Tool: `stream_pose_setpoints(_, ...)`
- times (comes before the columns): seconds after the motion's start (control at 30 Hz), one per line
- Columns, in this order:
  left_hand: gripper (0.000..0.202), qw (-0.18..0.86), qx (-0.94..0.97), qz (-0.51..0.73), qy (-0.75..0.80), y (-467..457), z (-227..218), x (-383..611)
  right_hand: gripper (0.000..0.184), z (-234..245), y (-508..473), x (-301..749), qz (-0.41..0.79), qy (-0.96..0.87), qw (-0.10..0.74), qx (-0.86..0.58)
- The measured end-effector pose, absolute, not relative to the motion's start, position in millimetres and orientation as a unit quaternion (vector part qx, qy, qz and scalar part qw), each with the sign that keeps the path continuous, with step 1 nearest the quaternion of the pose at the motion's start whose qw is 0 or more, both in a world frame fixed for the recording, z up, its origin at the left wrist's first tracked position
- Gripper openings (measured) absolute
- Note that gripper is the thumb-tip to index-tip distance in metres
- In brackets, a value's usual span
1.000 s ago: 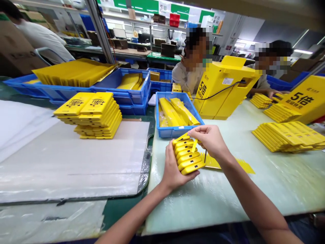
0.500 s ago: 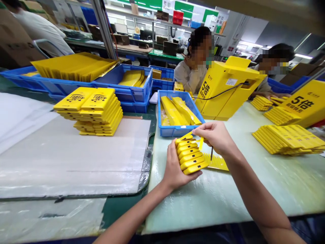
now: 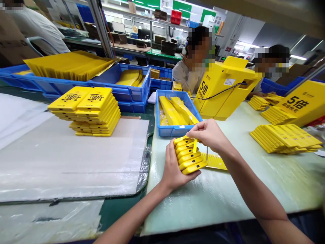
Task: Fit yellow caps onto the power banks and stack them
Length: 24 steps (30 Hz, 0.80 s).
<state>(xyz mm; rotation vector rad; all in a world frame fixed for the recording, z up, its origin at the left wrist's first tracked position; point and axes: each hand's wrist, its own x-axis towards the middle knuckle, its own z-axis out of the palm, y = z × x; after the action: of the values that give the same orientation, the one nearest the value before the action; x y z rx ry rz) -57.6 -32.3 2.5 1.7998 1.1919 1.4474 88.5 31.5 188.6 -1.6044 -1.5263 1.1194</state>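
Observation:
My left hand (image 3: 172, 167) is wrapped round a stack of yellow power banks (image 3: 191, 159), held tilted above the table with their port ends facing right and toward me. At the far end of the stack, my right hand (image 3: 209, 134) pinches a thin yellow strip (image 3: 195, 146), its fingertips touching or nearly touching the top power bank. A thin dark stick-like tool (image 3: 207, 154) points down from beneath the right hand; its upper part is hidden. Behind it a yellow sheet with a comb-like row of strips (image 3: 217, 162) lies on the table, partly covered by my right arm.
Left, stacked power banks (image 3: 93, 110) stand on a white-covered board (image 3: 101, 162). A blue tray (image 3: 162, 131) of yellow sheets lies beyond my hands. Yellow boxes (image 3: 218, 91) and more power banks (image 3: 286, 139) stand right. Co-workers sit across the table.
My right hand has moved slightly left, bringing the yellow strip over the ends of the power banks. The left hand keeps its hold; the whole view has shifted a little.

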Motion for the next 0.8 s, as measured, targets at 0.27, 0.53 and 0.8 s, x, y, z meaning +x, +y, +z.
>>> stream_pose_setpoints(0.27, 0.144, 0.263, 0.666, 0.535, 0.448, -32, 1, -58, 0.027, 216, 54, 107, 0.363, -0.701, 0.147, -0.596)
stream_pose_setpoints(0.53, 0.147, 0.246, 0.674, 0.535, 0.447, -31, 0, -58, 0.036, 211, 43, 132, 0.454, -0.635, 0.268, -0.564)
stream_pose_setpoints(0.8, 0.147, 0.244, 0.677, 0.530, 0.450, -31, 1, -57, 0.008, 199, 29, 112, 0.341, -0.675, 0.335, -0.562)
